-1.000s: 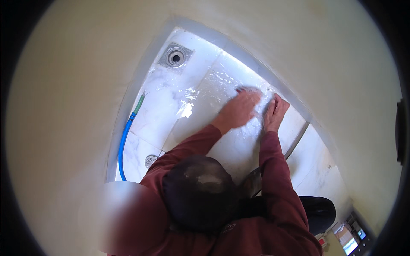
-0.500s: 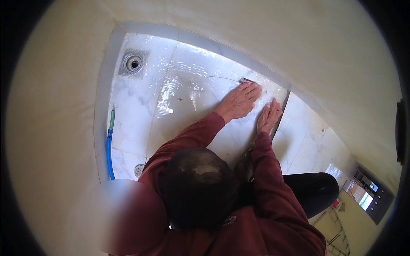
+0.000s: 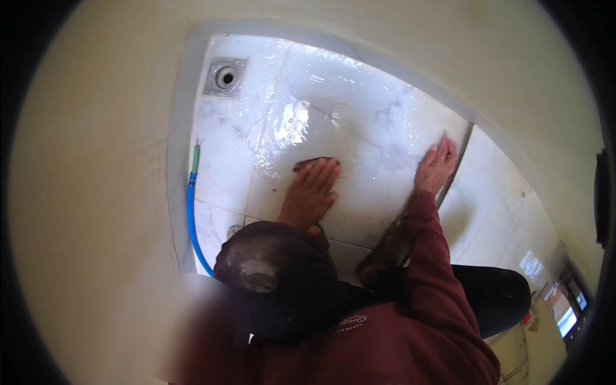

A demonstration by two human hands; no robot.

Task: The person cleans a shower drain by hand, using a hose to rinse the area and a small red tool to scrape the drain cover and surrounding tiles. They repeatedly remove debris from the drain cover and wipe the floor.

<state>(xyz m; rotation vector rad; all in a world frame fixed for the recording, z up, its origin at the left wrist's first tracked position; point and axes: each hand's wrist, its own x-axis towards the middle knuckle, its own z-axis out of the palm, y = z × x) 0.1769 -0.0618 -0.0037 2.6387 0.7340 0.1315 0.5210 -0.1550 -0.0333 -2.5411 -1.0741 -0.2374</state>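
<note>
My left hand [image 3: 311, 194] is on the wet marble-look floor [image 3: 366, 138], fingers stretched forward over a thin, dark reddish-brown scraper-like strip [image 3: 314, 163]. Only the strip's far edge shows past the fingertips; the palm covers the rest, so its exact kind is unclear. My right hand [image 3: 437, 167] rests flat beside the dark raised edge on the right, fingers extended, holding nothing. Rippling water spreads over the tiles ahead of the left hand.
A square metal drain [image 3: 225, 77] sits in the far left corner. Along the left wall runs a blue hose [image 3: 192, 218] with a green end. A small round drain cover [image 3: 233, 230] is partly hidden by my head. My foot [image 3: 385, 250] stands between the arms.
My left hand has swept the strip from the far right back toward me and to the left. My right hand stays by the dark edge. The view has shifted slightly.
</note>
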